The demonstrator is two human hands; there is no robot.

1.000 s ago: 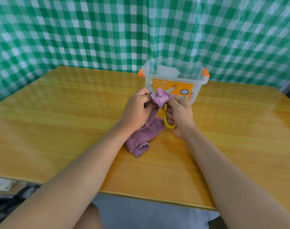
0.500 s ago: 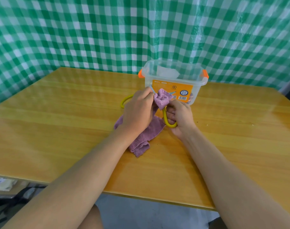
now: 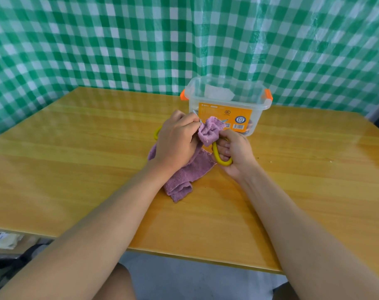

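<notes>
A pair of scissors with yellow handles is held above the wooden table. My right hand grips one yellow handle loop, fingers through it. My left hand pinches a purple cloth bunched around the scissors' blades; a bit of metal blade shows by my left fingers. The rest of the cloth hangs down and lies on the table under my left wrist. The second yellow handle peeks out to the left of my left hand.
A clear plastic box with orange clips and an orange label stands right behind my hands, with something white inside. A green-and-white checked curtain closes off the table's far side. The table's near edge runs across my forearms.
My left hand has slid the bunched cloth a little along the blades. The second yellow handle has come into view at the left. My right hand stays on its handle.
</notes>
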